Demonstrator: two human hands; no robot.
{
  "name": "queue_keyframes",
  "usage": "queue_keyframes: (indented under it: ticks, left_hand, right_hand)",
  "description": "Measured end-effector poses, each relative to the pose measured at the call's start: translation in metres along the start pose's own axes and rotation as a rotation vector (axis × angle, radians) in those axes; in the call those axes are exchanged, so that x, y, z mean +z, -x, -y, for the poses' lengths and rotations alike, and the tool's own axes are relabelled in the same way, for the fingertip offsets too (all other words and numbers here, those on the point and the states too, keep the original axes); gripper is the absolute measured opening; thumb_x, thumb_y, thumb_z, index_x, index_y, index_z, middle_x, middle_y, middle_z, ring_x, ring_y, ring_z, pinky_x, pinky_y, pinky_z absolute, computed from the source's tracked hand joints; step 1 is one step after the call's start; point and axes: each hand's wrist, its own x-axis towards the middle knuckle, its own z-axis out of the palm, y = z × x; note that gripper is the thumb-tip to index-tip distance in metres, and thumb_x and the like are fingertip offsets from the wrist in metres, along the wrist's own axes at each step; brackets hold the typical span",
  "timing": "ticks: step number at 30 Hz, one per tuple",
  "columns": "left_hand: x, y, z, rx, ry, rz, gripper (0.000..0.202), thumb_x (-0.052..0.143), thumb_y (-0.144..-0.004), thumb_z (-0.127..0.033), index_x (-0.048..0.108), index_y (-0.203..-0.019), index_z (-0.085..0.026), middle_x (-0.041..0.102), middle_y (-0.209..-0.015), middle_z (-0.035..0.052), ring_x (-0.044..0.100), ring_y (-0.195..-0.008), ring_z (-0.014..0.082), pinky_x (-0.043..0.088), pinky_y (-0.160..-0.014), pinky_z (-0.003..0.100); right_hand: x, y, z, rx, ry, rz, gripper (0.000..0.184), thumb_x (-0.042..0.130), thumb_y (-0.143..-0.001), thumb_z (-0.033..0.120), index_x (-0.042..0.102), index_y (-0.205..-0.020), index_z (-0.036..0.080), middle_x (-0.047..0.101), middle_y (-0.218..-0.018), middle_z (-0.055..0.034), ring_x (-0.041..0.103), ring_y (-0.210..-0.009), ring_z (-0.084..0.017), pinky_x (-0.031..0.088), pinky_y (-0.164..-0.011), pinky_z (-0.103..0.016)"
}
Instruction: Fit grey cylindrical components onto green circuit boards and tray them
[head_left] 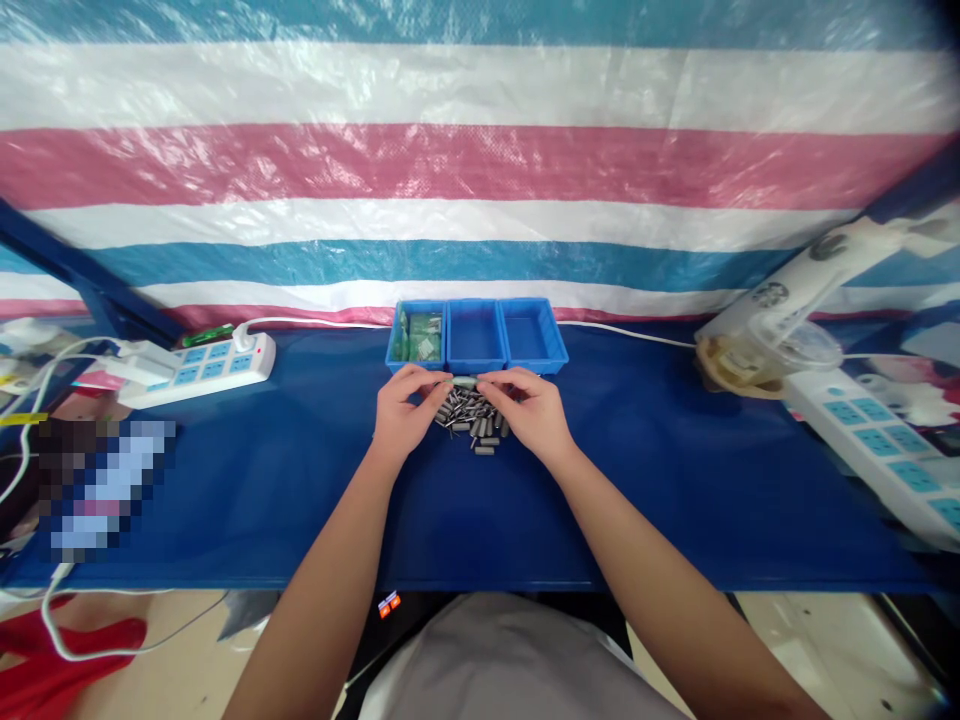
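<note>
Both my hands meet above a pile of small metal parts (pixel 472 408) on the blue table. Between the fingertips runs a short grey cylinder (pixel 465 382), gripped at its left end by my left hand (pixel 407 408) and at its right end by my right hand (pixel 531 408). Both hands are closed in a pinch. Dull grey cylinders and thin dark pins make up the pile, with one loose cylinder (pixel 484 451) at its near edge. Just behind the hands stand three blue bins; green-and-clear plastic packets (pixel 424 338) fill the left bin (pixel 417 365), while the middle bin (pixel 476 335) and right bin (pixel 534 335) show bare bottoms.
A white power strip (pixel 255 362) lies at the left, near a pixelated phone-like object (pixel 112 490). On the right are a plastic cup (pixel 739 360) and another power strip (pixel 847 440). Striped plastic sheeting (pixel 480 165) hangs behind the table (pixel 315 500).
</note>
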Motion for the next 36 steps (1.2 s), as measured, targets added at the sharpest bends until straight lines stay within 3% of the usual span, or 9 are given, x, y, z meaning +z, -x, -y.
queue_keyframes:
  ticks: [5, 15, 21, 27, 33, 36]
  left_hand:
    - [0.0, 0.0019, -0.0063, -0.138, 0.131, 0.027, 0.027, 0.067, -0.094, -0.042, 0.08, -0.103, -0.02, 0.078, -0.094, 0.0073, 0.071, -0.078, 0.0169, 0.057, -0.074, 0.029]
    - [0.0054, 0.0024, -0.0018, -0.095, 0.158, -0.003, 0.021, 0.082, -0.081, -0.034, 0.073, -0.092, -0.018, 0.075, -0.093, 0.0068, 0.07, -0.083, 0.0173, 0.057, -0.075, 0.029]
    - [0.0033, 0.0008, -0.0066, -0.093, 0.213, 0.079, 0.036, 0.077, -0.086, -0.035, 0.067, -0.118, -0.021, 0.073, -0.092, 0.006, 0.069, -0.082, 0.0166, 0.054, -0.072, 0.028]
    - [0.0028, 0.0026, -0.0049, -0.026, 0.082, 0.194, 0.02, 0.075, -0.088, -0.037, 0.078, -0.098, -0.02, 0.069, -0.086, 0.0053, 0.061, -0.072, 0.0141, 0.052, -0.068, 0.028]
    - [0.0021, 0.0014, -0.004, -0.164, 0.223, 0.062, 0.024, 0.077, -0.086, -0.042, 0.078, -0.089, -0.018, 0.067, -0.07, 0.0012, 0.058, -0.062, 0.012, 0.051, -0.063, 0.025]
    - [0.0013, 0.0007, -0.0025, -0.21, 0.244, 0.056, 0.027, 0.077, -0.085, -0.044, 0.078, -0.092, -0.018, 0.066, -0.068, 0.0009, 0.059, -0.06, 0.012, 0.052, -0.061, 0.025]
  right_hand:
    - [-0.0004, -0.0007, -0.0038, 0.126, -0.2, 0.044, 0.029, 0.073, -0.085, 0.047, 0.081, -0.1, 0.024, 0.079, -0.09, -0.005, 0.071, -0.076, -0.02, 0.059, -0.07, -0.035]
    - [0.0015, 0.0002, 0.0018, 0.048, -0.14, 0.006, 0.018, 0.079, -0.081, 0.039, 0.076, -0.088, 0.023, 0.077, -0.087, -0.0047, 0.068, -0.071, -0.018, 0.054, -0.063, -0.032]
    - [0.0027, 0.0007, 0.005, 0.025, -0.186, -0.007, 0.028, 0.082, -0.078, 0.04, 0.068, -0.097, 0.023, 0.074, -0.082, -0.0026, 0.069, -0.075, -0.018, 0.052, -0.063, -0.031]
    - [0.0029, 0.0032, 0.0043, -0.01, -0.174, 0.067, 0.029, 0.081, -0.08, 0.037, 0.07, -0.103, 0.023, 0.076, -0.085, -0.0028, 0.068, -0.071, -0.017, 0.051, -0.063, -0.032]
    - [0.0028, 0.0017, 0.0035, 0.028, -0.094, 0.026, 0.025, 0.081, -0.08, 0.04, 0.076, -0.098, 0.023, 0.077, -0.084, -0.0038, 0.069, -0.072, -0.018, 0.053, -0.062, -0.031]
    - [0.0011, 0.0004, 0.0038, 0.03, -0.057, 0.023, 0.019, 0.078, -0.083, 0.041, 0.078, -0.09, 0.023, 0.078, -0.087, -0.005, 0.069, -0.073, -0.019, 0.052, -0.062, -0.032]
